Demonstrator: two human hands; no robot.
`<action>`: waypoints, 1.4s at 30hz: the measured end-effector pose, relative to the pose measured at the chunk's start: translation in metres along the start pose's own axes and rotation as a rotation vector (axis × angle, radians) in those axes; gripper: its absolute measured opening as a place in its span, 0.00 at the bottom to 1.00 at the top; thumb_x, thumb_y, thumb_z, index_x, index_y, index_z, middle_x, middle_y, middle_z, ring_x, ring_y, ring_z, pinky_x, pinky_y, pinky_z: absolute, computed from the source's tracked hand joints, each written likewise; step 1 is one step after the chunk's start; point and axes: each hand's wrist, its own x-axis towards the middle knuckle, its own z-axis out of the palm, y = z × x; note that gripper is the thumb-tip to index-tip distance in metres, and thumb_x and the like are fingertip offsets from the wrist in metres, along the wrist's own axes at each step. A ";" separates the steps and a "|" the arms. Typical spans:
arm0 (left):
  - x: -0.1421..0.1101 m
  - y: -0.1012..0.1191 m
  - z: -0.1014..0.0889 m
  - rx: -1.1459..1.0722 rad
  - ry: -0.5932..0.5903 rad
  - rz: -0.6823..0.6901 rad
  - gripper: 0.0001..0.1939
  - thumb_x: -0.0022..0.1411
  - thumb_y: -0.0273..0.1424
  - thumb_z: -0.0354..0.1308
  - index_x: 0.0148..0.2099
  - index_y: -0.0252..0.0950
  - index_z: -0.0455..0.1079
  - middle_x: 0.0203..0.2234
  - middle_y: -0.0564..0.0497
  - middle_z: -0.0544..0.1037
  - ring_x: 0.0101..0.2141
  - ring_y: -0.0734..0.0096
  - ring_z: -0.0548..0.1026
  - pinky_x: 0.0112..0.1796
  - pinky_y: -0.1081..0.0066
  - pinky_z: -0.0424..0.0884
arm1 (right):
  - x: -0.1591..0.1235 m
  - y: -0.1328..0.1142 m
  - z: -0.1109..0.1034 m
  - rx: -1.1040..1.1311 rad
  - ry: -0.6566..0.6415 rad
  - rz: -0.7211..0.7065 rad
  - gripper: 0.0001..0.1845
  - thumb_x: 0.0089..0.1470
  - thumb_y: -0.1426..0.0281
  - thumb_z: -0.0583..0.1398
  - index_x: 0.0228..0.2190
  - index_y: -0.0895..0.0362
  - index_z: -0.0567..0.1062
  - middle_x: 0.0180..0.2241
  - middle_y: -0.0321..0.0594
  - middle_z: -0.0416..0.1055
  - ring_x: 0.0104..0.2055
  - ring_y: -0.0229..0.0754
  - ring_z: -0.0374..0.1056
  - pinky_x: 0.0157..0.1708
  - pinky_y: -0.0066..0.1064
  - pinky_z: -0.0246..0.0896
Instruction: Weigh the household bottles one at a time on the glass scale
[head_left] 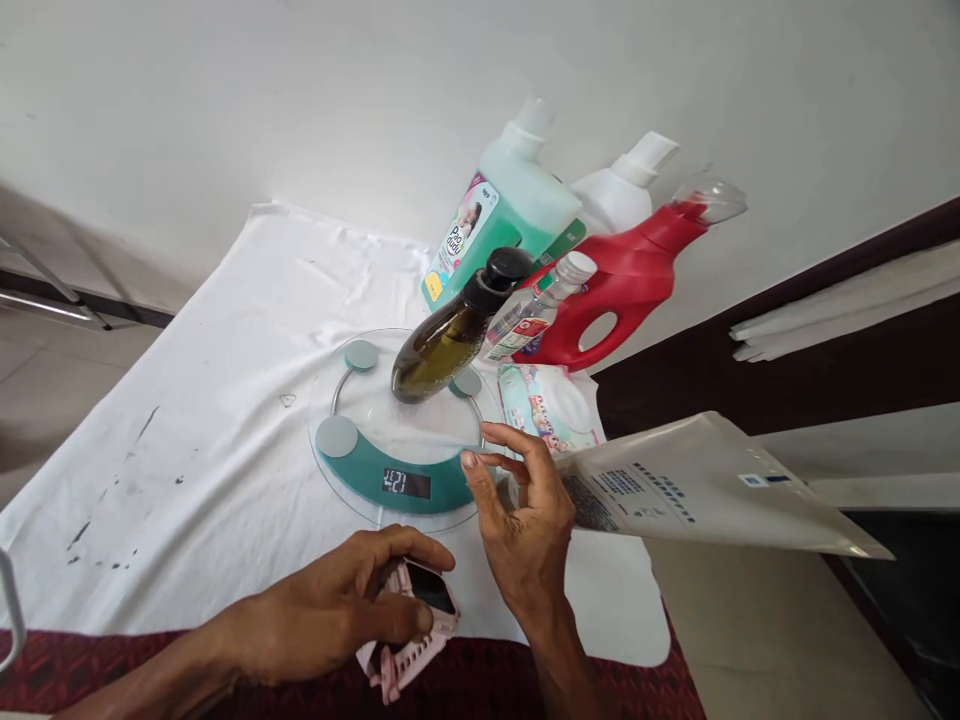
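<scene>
Gripping pink watch (431, 590): left hand (315, 615) | right hand (529, 525): half-open, loosely curled over glass scale (375, 478), contact unclear

The left grip (330, 607) holds a pink watch (433, 589).

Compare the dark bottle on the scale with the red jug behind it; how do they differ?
Place: the dark bottle stands on the glass scale, while the red jug is off it.
Body: the dark bottle is see-through, showing olive-coloured tones; the red jug is opaque.
Top: the dark bottle has a black cap; the red jug has a clear cap.
Shared: both are capped, and neither hand touches either one.
</scene>
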 end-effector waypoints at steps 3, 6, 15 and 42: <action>0.004 -0.008 0.003 -0.176 0.013 0.027 0.23 0.59 0.32 0.70 0.56 0.38 0.71 0.43 0.50 0.76 0.40 0.67 0.75 0.42 0.67 0.69 | 0.007 -0.002 0.003 0.039 -0.010 -0.055 0.11 0.63 0.63 0.64 0.47 0.51 0.76 0.48 0.41 0.77 0.45 0.44 0.75 0.43 0.41 0.76; 0.005 -0.004 0.002 -0.286 0.058 0.093 0.26 0.55 0.29 0.73 0.55 0.39 0.72 0.46 0.49 0.76 0.44 0.65 0.77 0.46 0.65 0.71 | 0.018 -0.004 0.009 0.084 -0.012 -0.072 0.10 0.63 0.62 0.64 0.45 0.51 0.77 0.47 0.42 0.77 0.50 0.46 0.74 0.43 0.40 0.76; -0.002 0.024 -0.012 -0.396 0.087 0.326 0.19 0.59 0.31 0.72 0.50 0.34 0.73 0.36 0.50 0.76 0.34 0.75 0.76 0.35 0.76 0.72 | 0.059 -0.009 0.041 0.266 0.059 0.084 0.27 0.56 0.53 0.68 0.53 0.51 0.72 0.55 0.45 0.72 0.58 0.50 0.69 0.53 0.47 0.72; 0.004 0.007 -0.013 -0.386 -0.037 0.418 0.25 0.68 0.52 0.62 0.54 0.38 0.77 0.45 0.44 0.77 0.35 0.71 0.71 0.35 0.71 0.63 | 0.092 -0.038 0.076 0.116 0.074 0.125 0.40 0.46 0.48 0.71 0.53 0.55 0.67 0.52 0.51 0.74 0.54 0.53 0.71 0.57 0.49 0.64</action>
